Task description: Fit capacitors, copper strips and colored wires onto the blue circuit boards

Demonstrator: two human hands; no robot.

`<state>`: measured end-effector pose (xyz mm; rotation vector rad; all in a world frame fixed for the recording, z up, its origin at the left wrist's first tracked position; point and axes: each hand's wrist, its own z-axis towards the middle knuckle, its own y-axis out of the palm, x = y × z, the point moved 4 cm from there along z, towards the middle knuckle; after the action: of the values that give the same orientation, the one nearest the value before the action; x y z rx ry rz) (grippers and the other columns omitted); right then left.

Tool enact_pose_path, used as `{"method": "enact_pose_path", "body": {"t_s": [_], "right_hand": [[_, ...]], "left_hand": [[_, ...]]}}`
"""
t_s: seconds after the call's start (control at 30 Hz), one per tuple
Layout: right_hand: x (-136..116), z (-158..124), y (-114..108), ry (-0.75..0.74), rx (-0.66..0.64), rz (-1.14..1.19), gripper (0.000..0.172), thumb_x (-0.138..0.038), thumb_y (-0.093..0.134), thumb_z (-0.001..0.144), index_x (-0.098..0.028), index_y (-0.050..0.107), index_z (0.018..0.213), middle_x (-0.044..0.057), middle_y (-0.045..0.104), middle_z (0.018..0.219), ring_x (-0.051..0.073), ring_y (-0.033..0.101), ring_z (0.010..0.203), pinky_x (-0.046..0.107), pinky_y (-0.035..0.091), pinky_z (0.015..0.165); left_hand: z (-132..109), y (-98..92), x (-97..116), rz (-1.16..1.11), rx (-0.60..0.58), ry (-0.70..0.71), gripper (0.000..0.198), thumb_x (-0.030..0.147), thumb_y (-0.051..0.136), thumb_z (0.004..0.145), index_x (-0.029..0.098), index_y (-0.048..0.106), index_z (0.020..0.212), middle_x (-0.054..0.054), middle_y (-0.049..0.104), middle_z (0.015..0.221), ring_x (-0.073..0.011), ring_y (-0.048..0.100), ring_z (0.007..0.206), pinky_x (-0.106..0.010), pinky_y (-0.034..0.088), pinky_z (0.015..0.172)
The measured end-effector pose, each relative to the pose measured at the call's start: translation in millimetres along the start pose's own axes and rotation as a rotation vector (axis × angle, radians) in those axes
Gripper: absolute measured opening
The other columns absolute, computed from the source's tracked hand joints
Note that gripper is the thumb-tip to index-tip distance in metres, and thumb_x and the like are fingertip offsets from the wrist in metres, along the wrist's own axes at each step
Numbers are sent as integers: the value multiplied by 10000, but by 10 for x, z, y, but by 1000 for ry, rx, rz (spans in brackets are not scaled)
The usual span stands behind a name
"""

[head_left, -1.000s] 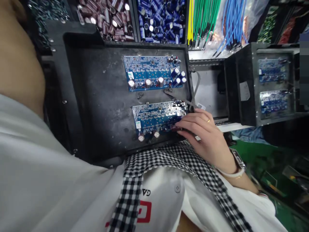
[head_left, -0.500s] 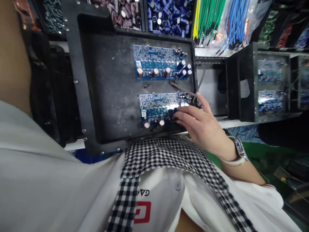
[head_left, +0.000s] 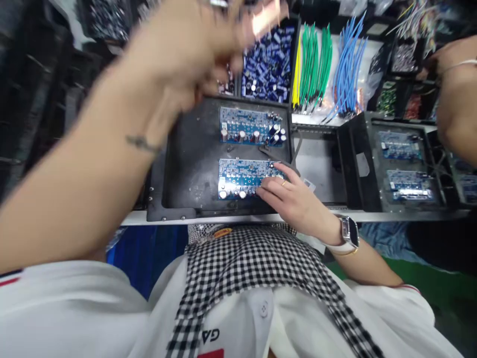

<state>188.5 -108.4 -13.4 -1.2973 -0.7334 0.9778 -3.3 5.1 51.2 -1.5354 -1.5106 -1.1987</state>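
Note:
A black tray (head_left: 186, 164) in front of me holds two blue circuit boards. My right hand (head_left: 294, 199) rests on the right end of the near board (head_left: 242, 176), its fingers curled and pressed onto parts there; what is under them is hidden. The far board (head_left: 248, 124) carries several capacitors. My left hand (head_left: 201, 44) is raised high over the bins at the back and is smeared by motion, with the fingertips near the bin of blue capacitors (head_left: 268, 69).
Bundles of green wires (head_left: 316, 59) and blue wires (head_left: 348, 62) lie at the back. A second black tray (head_left: 357, 164) with boards stands to the right. Another person's arm (head_left: 456, 94) reaches in at the upper right.
My left arm has swung up and forward over the bins. The view has pulled back and tilted up. My right hand stays on the near board.

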Motion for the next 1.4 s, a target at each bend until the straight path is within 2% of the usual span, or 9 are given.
{"method": "enact_pose_path", "body": {"t_s": [0.1,0.2,0.43,0.6,0.73,0.83,0.9,1.0,1.4], "right_hand": [[2,17,6,-105,-24,-20,286,-92,391,996,-120,672,1040,72,683,990,198,623,1001,499,390,1164],[28,26,-21,-98,-18,44,232,-120,456,988,-133,667,1081,69,693,989,200,637,982,510,424,1128],[401,210,-312,508,526,781,350,-368,722,873,-204,648,1173,63,735,1068,165,709,899,334,600,831],[549,641,-278,502,604,1185,169,-359,661,916,-197,637,870,48,745,1018,161,721,935,325,609,832],[886,868,-317,444,626,1033,249,-403,429,1031,-229,605,999,40,714,1092,144,704,913,340,596,800],[1159,1059,-212,338,392,712,253,-372,437,1031,-226,644,1027,27,692,947,141,661,826,328,547,787],[1253,1185,-49,243,197,491,220,-302,491,1010,-205,684,967,39,658,926,157,628,839,331,505,807],[1291,1321,197,194,59,325,252,-187,458,999,-180,706,955,72,620,995,173,595,880,326,470,803],[1349,1323,341,213,84,169,224,-121,490,924,-197,691,857,41,659,869,206,559,883,376,368,821]], "left_hand": [[-288,64,-142,216,-9,93,243,224,732,866,16,621,807,4,548,617,35,369,437,-60,193,488],[-532,78,-453,93,-47,26,242,278,782,809,111,613,764,-7,559,600,-8,296,400,-144,139,382],[-683,107,-551,95,-4,126,186,286,679,903,141,598,986,-21,648,717,-53,357,481,-157,245,437],[-591,117,-542,-47,26,162,286,312,708,880,158,562,1071,-55,695,855,-89,538,610,-160,430,554],[-476,-148,-519,-204,190,109,321,307,701,884,213,472,1088,-48,687,933,-132,648,699,-209,525,605],[-392,-313,-545,-229,191,-25,196,257,630,926,217,440,956,49,544,670,-51,424,417,-121,336,393],[-347,-372,-586,-250,173,-109,208,222,618,927,205,417,875,83,403,583,-24,264,376,-95,197,351],[-310,-414,-663,-291,188,-191,258,202,654,901,190,406,829,82,370,581,-18,233,403,-88,166,353],[-447,-415,-838,-345,206,-284,319,196,743,824,166,431,763,64,412,558,-9,258,411,-90,189,366]]}}
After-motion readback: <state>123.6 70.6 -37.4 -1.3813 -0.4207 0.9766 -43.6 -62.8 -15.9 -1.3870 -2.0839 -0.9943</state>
